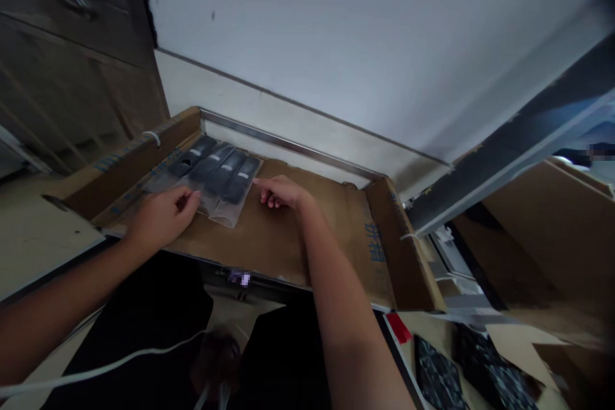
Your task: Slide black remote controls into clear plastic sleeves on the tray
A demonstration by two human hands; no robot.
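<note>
Several clear plastic bags (225, 213), each with a dark, elongated item (237, 184) bearing a light label, lie side by side on a cardboard-lined work surface (283, 246). What the dark items are, I cannot make out. My left hand (166, 214) rests at the near end of the bags, its fingers curled closed; whether it pinches a bag's edge is hidden. Beside the right-hand bag is my right hand (282, 192), its index finger stretched out to the bag's edge and the other fingers loosely bent, with nothing seen in it.
Raised cardboard walls bound the surface on the left (139, 157) and the right (403, 243). A white wall (307, 32) stands behind. A white cable (120, 362) crosses above my lap. At the right are a large cardboard box (538, 256) and dark patterned packages (437, 371) on the floor.
</note>
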